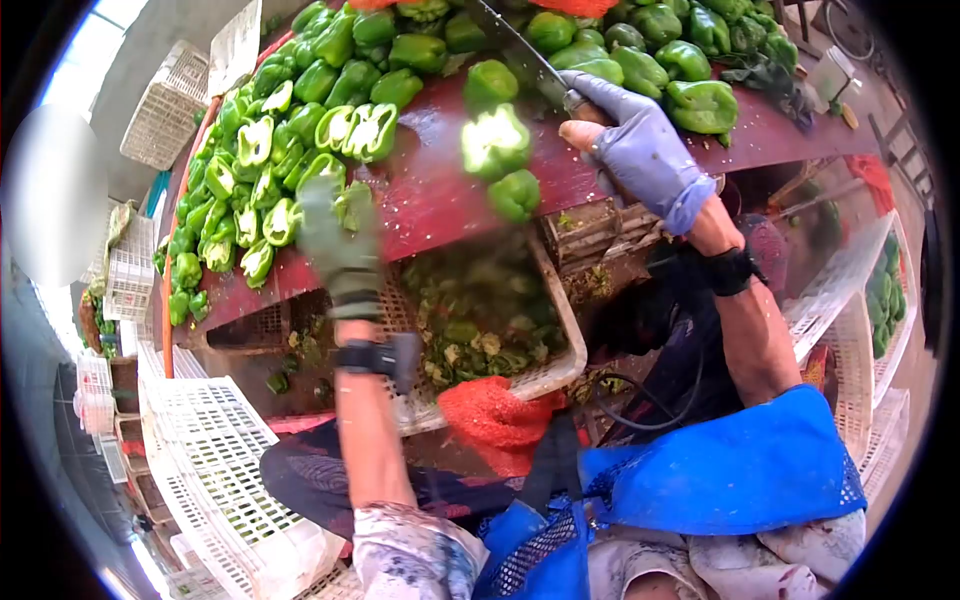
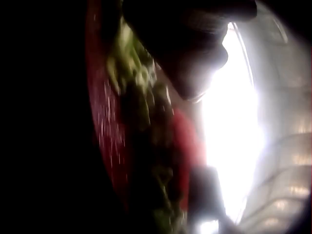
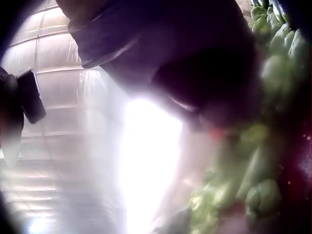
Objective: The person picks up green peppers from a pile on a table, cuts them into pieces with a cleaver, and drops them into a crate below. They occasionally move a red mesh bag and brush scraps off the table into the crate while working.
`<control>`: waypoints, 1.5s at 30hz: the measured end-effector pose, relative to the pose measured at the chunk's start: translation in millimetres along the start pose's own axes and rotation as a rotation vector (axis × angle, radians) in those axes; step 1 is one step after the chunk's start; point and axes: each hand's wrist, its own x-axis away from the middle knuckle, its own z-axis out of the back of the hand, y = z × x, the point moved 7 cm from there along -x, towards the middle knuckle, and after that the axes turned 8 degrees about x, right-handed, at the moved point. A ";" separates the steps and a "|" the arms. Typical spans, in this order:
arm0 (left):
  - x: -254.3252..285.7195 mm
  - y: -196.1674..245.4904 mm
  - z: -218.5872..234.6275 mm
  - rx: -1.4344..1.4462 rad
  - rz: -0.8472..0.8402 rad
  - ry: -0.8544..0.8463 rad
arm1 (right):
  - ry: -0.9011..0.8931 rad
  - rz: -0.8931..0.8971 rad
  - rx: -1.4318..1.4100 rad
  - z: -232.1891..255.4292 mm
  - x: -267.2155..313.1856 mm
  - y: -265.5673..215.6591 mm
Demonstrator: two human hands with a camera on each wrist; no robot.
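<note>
In the head view my right hand, in a purple glove with the thumb tip bare, grips a knife by its handle; the blade points up and left over the red table. A bright, glaring pepper lies below the blade between two other green peppers. My left hand, in a grey-green glove, is motion-blurred at the table's front edge, beside a piece of cut pepper. Blur hides how its fingers lie. Halved green peppers with pale insides lie to its left. Both wrist views are dark and smeared.
Whole green peppers are heaped along the back of the red table. Under its front edge sits a crate of green scraps, with a red mesh bag on its near rim. White plastic crates stand at left and right.
</note>
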 end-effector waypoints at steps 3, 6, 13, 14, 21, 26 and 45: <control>26.4 110.0 -66.2 -0.022 -0.113 -0.205 | 0.050 0.113 0.240 8.1 -8.3 13.2; 35.7 142.3 -115.9 -0.118 -0.063 -0.291 | -0.032 -0.017 0.210 7.3 -4.8 17.3; 10.2 58.4 -121.8 -0.229 -0.014 -0.163 | -0.060 0.016 -0.018 4.2 2.0 11.0; 9.0 43.7 -112.2 -0.244 -0.010 -0.148 | -0.081 0.025 -0.040 4.5 2.0 6.6; 17.3 0.2 -80.2 -0.230 0.037 -0.156 | 0.205 0.279 0.183 -5.3 -16.7 29.3; 15.1 38.8 -67.0 -0.150 -0.032 -0.057 | 0.155 0.202 0.272 -7.1 -15.3 11.4; -61.7 58.2 -187.2 0.307 0.297 -0.372 | 0.189 0.246 0.305 0.4 -17.4 17.5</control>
